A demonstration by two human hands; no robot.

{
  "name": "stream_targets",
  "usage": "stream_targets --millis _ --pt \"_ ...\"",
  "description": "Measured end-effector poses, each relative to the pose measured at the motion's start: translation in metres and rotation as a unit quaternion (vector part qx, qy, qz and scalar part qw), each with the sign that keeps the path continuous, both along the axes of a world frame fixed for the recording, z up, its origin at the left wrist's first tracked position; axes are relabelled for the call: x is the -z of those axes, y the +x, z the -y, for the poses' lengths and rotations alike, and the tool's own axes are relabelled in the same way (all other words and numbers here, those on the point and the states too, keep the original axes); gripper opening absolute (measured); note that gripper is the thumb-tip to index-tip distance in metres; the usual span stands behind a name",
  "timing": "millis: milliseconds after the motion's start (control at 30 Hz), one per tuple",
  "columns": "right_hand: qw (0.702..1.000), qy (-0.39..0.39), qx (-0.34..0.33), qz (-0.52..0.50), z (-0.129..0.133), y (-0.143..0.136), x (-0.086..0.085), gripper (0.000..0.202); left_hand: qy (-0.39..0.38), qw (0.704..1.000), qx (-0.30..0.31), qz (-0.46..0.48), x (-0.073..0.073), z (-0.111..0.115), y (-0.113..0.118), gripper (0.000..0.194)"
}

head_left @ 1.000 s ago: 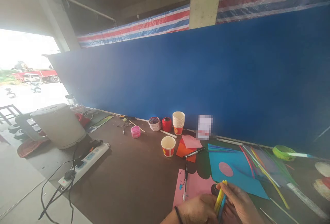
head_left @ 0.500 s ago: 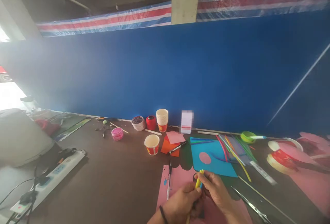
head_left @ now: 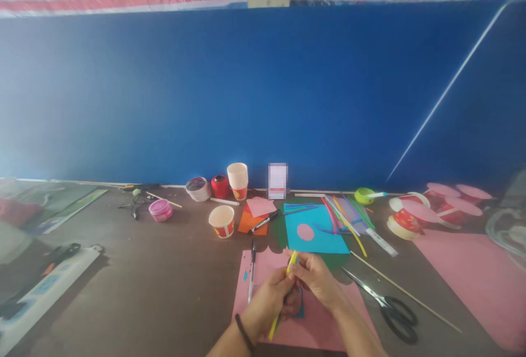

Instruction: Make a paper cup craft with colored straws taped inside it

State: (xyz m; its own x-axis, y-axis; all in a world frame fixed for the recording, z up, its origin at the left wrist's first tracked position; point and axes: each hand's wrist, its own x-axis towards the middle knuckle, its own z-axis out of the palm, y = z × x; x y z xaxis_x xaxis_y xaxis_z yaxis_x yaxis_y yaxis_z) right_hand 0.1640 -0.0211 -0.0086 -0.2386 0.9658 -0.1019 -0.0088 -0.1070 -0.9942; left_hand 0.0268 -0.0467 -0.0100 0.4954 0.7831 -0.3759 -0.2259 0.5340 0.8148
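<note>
My left hand [head_left: 273,294], with a dark band at the wrist, is closed around a yellow strip [head_left: 292,263] whose lower end sticks out below the palm. The fingers of my right hand [head_left: 316,277] pinch the strip near its upper end, where a bit of blue shows. Both hands are close together over a pink paper sheet [head_left: 341,329] with a scalloped far edge. On that sheet, left of my hands, lies a pen [head_left: 252,275]. A blue piece partly shows behind my left hand.
Scissors [head_left: 384,302] and a thin wooden stick [head_left: 411,291] lie to the right. Beyond the hands are a blue sheet [head_left: 337,240], coloured strips [head_left: 352,222] and a paper cup [head_left: 222,222]. A power strip [head_left: 49,291] is at left; red decorated cups [head_left: 405,222] stand at right.
The view has shifted right and down, bringing the whole scissors into sight. More of the yellow strip now shows, above and below my left hand. Both hands remain together on it.
</note>
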Motion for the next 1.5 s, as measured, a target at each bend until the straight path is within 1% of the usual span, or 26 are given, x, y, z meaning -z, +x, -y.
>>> stream_targets --millis 167,300,400,633,733,833,933,1033,1200,1267,1333,1400,1500 --pt "0.998 -0.015 -0.014 -0.057 0.000 -0.001 -0.007 0.031 0.002 0.999 -0.004 0.044 -0.001 -0.004 -0.004 0.039" --pt "0.998 -0.033 -0.014 -0.056 0.000 -0.001 -0.010 0.034 0.002 0.998 -0.004 0.062 -0.006 -0.004 -0.004 0.034" --pt "0.997 -0.045 -0.004 -0.055 -0.001 -0.001 -0.007 0.036 -0.001 0.998 -0.003 0.055 -0.007 -0.003 -0.003 0.034" --pt "0.996 -0.061 0.014 -0.069 0.000 -0.002 -0.002 0.033 0.042 0.998 0.009 0.036 0.006 0.000 0.000 0.032" --pt "0.995 -0.066 0.013 -0.071 0.001 -0.002 -0.001 0.032 0.044 0.999 0.015 0.028 0.009 0.001 0.000 0.033" --pt "0.995 -0.067 0.010 -0.068 0.001 -0.002 0.000 0.033 0.062 0.998 0.010 0.014 0.010 0.001 0.000 0.032" --pt "0.996 -0.064 0.016 -0.064 0.001 -0.001 0.001 0.035 0.087 0.996 0.017 0.000 0.011 0.001 0.000 0.033" --pt "0.996 -0.062 0.021 -0.058 0.000 0.000 0.001 0.037 0.097 0.995 0.029 0.005 0.011 0.000 0.000 0.034" --pt "0.996 -0.066 -0.010 -0.053 0.001 -0.001 -0.001 0.036 0.073 0.997 0.027 0.002 0.007 0.000 0.001 0.033" --pt "0.996 -0.059 -0.011 -0.066 0.001 -0.001 -0.002 0.036 0.061 0.998 0.029 0.000 0.004 0.000 0.001 0.035" --pt "0.994 -0.064 -0.010 -0.084 0.002 -0.001 -0.004 0.037 0.052 0.998 0.020 0.008 0.002 0.000 0.002 0.037" --pt "0.993 -0.078 -0.022 -0.090 0.002 -0.001 -0.005 0.039 0.045 0.999 -0.005 0.021 0.001 0.001 0.003 0.036" --pt "0.994 -0.079 -0.032 -0.062 0.002 0.001 -0.006 0.040 0.047 0.998 -0.027 0.037 0.000 0.002 0.006 0.034"
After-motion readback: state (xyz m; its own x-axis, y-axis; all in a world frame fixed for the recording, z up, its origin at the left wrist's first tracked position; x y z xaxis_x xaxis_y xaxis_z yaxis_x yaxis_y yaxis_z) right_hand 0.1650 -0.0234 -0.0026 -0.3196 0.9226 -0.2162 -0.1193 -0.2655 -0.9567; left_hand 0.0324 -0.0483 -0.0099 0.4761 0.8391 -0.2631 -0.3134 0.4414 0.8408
